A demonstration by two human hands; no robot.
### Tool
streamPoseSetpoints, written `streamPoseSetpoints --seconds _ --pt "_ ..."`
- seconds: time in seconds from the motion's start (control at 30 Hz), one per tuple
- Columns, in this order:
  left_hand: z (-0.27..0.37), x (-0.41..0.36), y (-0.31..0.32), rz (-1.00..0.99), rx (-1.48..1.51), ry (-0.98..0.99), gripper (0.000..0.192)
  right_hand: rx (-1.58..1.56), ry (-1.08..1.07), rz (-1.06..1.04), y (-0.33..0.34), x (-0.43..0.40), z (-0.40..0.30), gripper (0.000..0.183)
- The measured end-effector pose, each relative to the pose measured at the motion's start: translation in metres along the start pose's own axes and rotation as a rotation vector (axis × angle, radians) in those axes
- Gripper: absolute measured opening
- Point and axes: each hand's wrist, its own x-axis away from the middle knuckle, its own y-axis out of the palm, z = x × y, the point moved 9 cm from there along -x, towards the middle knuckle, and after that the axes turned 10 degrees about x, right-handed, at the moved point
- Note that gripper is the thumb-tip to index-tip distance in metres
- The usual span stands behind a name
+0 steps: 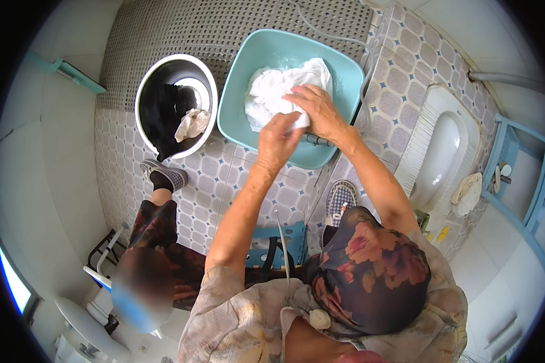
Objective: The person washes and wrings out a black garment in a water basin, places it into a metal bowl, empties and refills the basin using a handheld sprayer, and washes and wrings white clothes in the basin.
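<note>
A white cloth lies bunched in a turquoise plastic basin, some water glinting beside it. My left hand pinches the near edge of the cloth between thumb and fingers. Over the same edge bends my right hand, its fingers curled on the fabric close to the left one. Beneath my right wrist a dark grey hose end shows inside the basin; the rest of it is hidden by the wrist and cloth.
To the left, a steel basin holds black fabric and a pale cloth. A squat toilet is set in the raised tiled floor at right. A grey hose runs behind the turquoise basin. A blue folding stool is below me.
</note>
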Motion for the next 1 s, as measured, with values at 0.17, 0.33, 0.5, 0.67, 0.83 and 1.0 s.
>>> streamPoseSetpoints --seconds 0.17,0.33,0.5,0.67,0.83,1.0 --pt "0.008 0.008 -0.013 0.086 -0.378 -0.169 0.038 -0.589 0.058 0.051 -0.010 0.001 0.013 0.036" --pt "-0.010 0.004 -0.050 0.210 -0.669 0.007 0.030 -0.674 0.061 -0.350 -0.007 0.005 -0.031 0.035" --pt "-0.042 0.009 -0.080 0.332 0.201 -0.338 0.019 -0.510 0.089 -0.422 -0.001 0.004 -0.041 0.039" --pt "0.001 0.023 -0.026 -0.095 0.232 -0.410 0.043 -0.241 0.080 0.137 -0.028 -0.015 -0.005 0.037" --pt "0.005 0.015 -0.046 0.072 -0.260 -0.329 0.043 -0.917 0.157 -0.172 -0.026 -0.007 -0.023 0.028" --pt "0.029 -0.005 -0.097 0.351 -0.275 0.084 0.025 -0.885 -0.016 -0.326 -0.071 0.002 -0.068 0.031"
